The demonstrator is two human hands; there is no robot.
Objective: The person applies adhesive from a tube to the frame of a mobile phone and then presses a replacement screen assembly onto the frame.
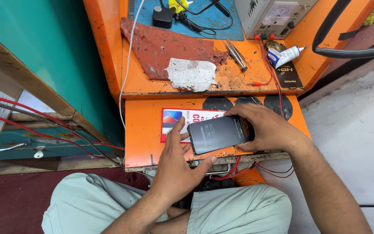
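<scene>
Far left I see a teal panel [57, 47] with red wires [44, 125] running across a cluttered shelf below it. Next comes the orange bench [143, 143]; a white cable [128, 65] drops down its left side. On the upper level lies a worn reddish mat [161, 43] with a torn white sheet [191, 73] on top of it.

My left hand [176, 167] comes up from the lap with the fingers spread: the thumb presses the lower edge of the dark smartphone [219, 133] and the fingertips rest at its left end. The phone sits flat, screen up and dark, over the lower orange ledge, partly covering a red and white printed card [174, 119]. My right hand [267, 128] is curled over the phone's right end, gripping it from above. So both hands are grasping the phone, one at each end.

Further right on the upper level I see metal tweezers [236, 54], a small white tube [286, 56] and a grey meter box [273, 15] with red leads [271, 73] trailing down. A black hose [351, 52] crosses the far right corner.
</scene>
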